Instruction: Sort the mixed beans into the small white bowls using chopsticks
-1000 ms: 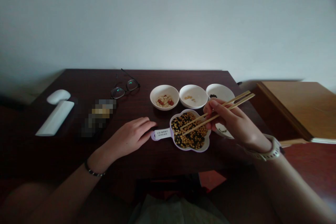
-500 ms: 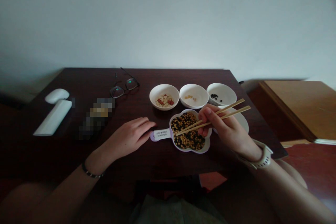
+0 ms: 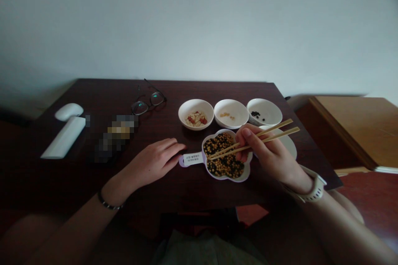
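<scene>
My right hand is closed around a pair of wooden chopsticks. Their tips reach into the mixed black and yellow beans, close to the left side of a white flower-shaped dish. A labelled handle with a lilac end sticks out leftward from this dish. My left hand rests on the table with its fingers loosely stretched toward the handle's end; whether they touch it I cannot tell, and the thumb is hidden. Whether a bean sits between the chopstick tips is too small to make out.
Behind the dish stand three white bowls: one with peanuts, one with a few yellow beans, one with black beans. A white plate lies partly behind my right hand. Glasses, a blurred-out item and a white device lie leftward.
The whole view has shifted very slightly, moving the things a little rightward. Both hands and the chopsticks keep nearly the same pose.
</scene>
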Demonstrator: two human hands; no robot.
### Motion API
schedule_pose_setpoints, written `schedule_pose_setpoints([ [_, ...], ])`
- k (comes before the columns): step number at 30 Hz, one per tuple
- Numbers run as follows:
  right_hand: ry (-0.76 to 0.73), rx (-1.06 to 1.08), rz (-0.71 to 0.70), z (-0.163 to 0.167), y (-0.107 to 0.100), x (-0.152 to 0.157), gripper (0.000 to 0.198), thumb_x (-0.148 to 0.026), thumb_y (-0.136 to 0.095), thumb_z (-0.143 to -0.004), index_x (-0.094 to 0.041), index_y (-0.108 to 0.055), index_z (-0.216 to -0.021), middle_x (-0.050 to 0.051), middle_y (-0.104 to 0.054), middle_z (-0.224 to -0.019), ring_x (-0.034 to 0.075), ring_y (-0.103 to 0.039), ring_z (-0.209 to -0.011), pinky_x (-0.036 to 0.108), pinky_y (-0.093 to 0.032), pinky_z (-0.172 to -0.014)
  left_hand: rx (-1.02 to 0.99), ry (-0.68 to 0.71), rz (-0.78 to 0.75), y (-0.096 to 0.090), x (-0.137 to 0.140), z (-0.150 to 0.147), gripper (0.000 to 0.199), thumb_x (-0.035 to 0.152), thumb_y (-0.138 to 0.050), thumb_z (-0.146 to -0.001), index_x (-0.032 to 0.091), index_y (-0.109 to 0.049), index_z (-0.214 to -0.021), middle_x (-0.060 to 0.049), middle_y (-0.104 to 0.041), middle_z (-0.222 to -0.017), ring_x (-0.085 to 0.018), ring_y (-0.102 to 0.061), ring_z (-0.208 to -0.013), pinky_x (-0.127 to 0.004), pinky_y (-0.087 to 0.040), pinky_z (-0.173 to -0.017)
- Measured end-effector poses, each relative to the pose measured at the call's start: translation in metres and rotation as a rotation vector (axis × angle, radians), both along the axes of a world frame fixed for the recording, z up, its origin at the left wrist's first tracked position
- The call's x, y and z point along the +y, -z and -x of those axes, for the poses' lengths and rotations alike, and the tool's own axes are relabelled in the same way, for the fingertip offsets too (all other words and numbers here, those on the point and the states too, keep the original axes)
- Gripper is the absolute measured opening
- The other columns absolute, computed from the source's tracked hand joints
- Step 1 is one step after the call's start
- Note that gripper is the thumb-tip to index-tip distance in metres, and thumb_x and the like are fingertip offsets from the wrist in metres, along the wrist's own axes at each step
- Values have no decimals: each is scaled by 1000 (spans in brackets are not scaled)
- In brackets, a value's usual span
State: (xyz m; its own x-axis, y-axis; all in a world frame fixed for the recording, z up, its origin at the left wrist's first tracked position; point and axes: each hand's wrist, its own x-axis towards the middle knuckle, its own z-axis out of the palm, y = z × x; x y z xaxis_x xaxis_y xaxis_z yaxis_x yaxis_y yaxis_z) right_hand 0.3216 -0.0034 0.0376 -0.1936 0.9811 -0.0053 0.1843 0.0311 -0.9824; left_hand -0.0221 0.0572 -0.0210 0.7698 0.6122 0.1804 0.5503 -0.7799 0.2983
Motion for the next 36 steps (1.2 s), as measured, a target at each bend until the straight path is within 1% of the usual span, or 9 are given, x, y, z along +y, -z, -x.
schedule_pose_setpoints([
  [7, 95, 79, -51, -5, -11, 1, 43, -58, -55, -112, -24, -60, -86, 2, -68, -69, 16, -64, -59, 29, -53, -56, 12, 5, -16, -1, -1, -1, 28, 25, -55, -113, 18, -69, -136, -11, -73, -120, -26, -74, -108, -38, -61, -95],
  [11, 308, 186, -218, -21, -16, 11, 40, -53, -64, -110, -23, -61, -83, 1, -65, -78, 15, -66, -62, 28, -53, -55, 14, 9, -21, 0, 0, 0, 28, 25, -55, -113, 18, -69, -137, -12, -73, -122, -26, -74, -109, -38, -60, -95],
  [13, 410, 204, -306, -31, -14, 18, 38, -51, -66, -109, -24, -62, -82, 1, -63, -81, 15, -67, -64, 29, -53, -55, 12, 11, -21, 1, 0, 0, 28, 25, -55, -113, 18, -68, -137, -12, -73, -122, -26, -74, -109, -38, -60, -96],
  [15, 471, 193, -349, -38, -10, 24, 37, -51, -67, -108, -24, -64, -83, 1, -63, -83, 15, -67, -66, 30, -55, -57, 7, 9, -16, 1, 0, 0, 28, 25, -55, -113, 18, -68, -137, -12, -74, -122, -26, -73, -109, -38, -60, -95],
  [19, 454, 196, -330, -38, -7, 25, 34, -48, -66, -109, -23, -66, -87, 2, -64, -86, 15, -70, -67, 28, -55, -57, -3, 9, -12, 1, 0, 0, 28, 24, -56, -112, 18, -69, -137, -12, -74, -121, -26, -74, -109, -38, -60, -94],
  [24, 276, 160, -188, -20, -10, 10, 37, -49, -60, -113, -22, -63, -88, 1, -67, -79, 14, -68, -64, 26, -55, -57, 8, 17, -18, 1, 0, 0, 29, 24, -55, -113, 16, -69, -137, -13, -73, -122, -27, -74, -109, -40, -61, -95],
  [27, 223, 104, -175, -16, -12, 5, 39, -51, -58, -113, -22, -63, -88, 2, -67, -73, 15, -65, -62, 28, -54, -58, 19, 8, -27, 2, 0, 0, 29, 26, -54, -113, 16, -68, -138, -13, -73, -122, -27, -74, -110, -40, -61, -96],
  [30, 288, 147, -210, -23, -14, 7, 38, -50, -60, -112, -23, -62, -85, 2, -63, -77, 16, -65, -62, 30, -51, -54, 18, 4, -25, 2, 0, 1, 29, 26, -54, -114, 18, -68, -138, -12, -73, -121, -27, -74, -110, -39, -61, -96],
  [36, 454, 256, -331, -45, -18, 18, 35, -39, -64, -110, -23, -61, -79, 2, -55, -81, 15, -64, -60, 32, -45, -50, 1, 1, -18, 2, 0, 1, 30, 24, -56, -112, 18, -69, -138, -12, -74, -121, -26, -74, -108, -40, -62, -94],
])
